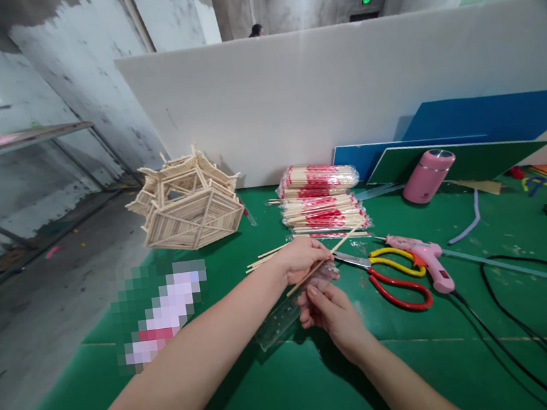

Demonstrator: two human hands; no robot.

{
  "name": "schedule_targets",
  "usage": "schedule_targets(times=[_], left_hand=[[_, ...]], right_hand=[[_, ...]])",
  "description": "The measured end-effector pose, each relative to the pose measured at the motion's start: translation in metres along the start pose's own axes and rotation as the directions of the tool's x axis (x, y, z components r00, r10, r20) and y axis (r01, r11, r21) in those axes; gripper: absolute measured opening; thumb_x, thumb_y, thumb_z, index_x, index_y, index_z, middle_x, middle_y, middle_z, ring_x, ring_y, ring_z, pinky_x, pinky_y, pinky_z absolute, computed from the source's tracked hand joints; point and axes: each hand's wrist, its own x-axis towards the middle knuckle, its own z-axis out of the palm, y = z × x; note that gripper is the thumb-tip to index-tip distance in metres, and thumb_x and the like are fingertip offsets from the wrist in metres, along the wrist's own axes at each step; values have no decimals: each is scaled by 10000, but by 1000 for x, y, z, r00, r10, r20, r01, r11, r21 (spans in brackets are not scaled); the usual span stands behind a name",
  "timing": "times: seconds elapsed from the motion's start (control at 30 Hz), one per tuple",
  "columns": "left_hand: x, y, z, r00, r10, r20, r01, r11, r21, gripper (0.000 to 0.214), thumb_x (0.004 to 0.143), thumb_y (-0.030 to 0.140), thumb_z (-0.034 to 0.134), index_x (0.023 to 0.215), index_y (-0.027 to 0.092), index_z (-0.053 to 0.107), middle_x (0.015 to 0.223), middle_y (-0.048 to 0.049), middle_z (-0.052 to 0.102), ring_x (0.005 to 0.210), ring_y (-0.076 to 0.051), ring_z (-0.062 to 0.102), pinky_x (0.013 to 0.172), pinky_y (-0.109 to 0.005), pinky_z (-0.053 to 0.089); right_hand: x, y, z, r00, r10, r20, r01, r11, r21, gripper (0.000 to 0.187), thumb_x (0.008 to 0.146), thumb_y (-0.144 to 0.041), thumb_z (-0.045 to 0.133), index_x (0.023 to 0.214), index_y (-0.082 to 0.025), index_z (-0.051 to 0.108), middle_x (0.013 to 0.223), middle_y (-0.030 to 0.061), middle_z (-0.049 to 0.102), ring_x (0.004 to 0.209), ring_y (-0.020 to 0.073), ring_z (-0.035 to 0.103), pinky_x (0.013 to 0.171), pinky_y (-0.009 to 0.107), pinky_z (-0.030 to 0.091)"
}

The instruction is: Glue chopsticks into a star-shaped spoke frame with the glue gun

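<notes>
**Green worktable: bamboo sticks and a clear wrapper in hand**

Near the middle of the table [257,393], toward its front edge: a small bunch of bamboo sticks [266,257] gripped in the left hand [304,258]. Ends poking out leftward past the wrist, one stick slanting up to the right across the knuckles. Fingers of that hand curled shut around the bunch. Just below and touching it, the right hand [334,312], thumb and fingertips pinched on one end of a clear plastic wrapper [279,324], with the rest lying flat on the green toward the front left.

Judged as an unpacking step, the wrapper not yet let go. Cannot tell whether any stick remains inside. Calls next for a firm hold on the bunch and a straight pull apart, so that nothing snags in the plastic.

Just right of the hands, red-and-yellow scissors [371,267], then a pink glue gun [419,257] with a black cable [470,310] trailing toward the front right corner. Toward the far edge:
- sealed packs of chopsticks [323,202]
- a pink tumbler [428,176]
- a stick-built pavilion model [186,205] at the far left corner
- a white board [338,84] upright behind everything
</notes>
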Motion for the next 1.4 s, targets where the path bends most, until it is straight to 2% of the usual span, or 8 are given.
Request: schedule_targets(times=[0.4,0.93,1.4], left_hand=[[0,0,0,1000,6,6,-6,1000,1,107,678,109,541,579,116,501,450,5,573,455,-141,594,540,-294,484],[-2,1,3,1000,17,-2,-17,1000,-8,128,694,71,474,577,118,494,442,6,573,441,-131,586,522,-279,480],[-3,1,4,999,25,-29,-26,999,-45,129,678,56,491,566,119,493,466,3,574,438,-140,584,538,-312,480]], right_hand=[[0,0,0,1000,-12,-4,12,1000,1,307,643,-406,644,762,-144,540,651,-8,586,457,69,530,429,188,440],[0,0,-1,1000,-22,5,22,1000,-16,287,685,-385,617,811,-141,534,668,-11,581,465,58,525,443,182,441],[1,0,-1,999,-14,-30,14,1000,-7,319,629,-419,651,749,-142,545,633,-5,586,450,72,525,428,194,440]])
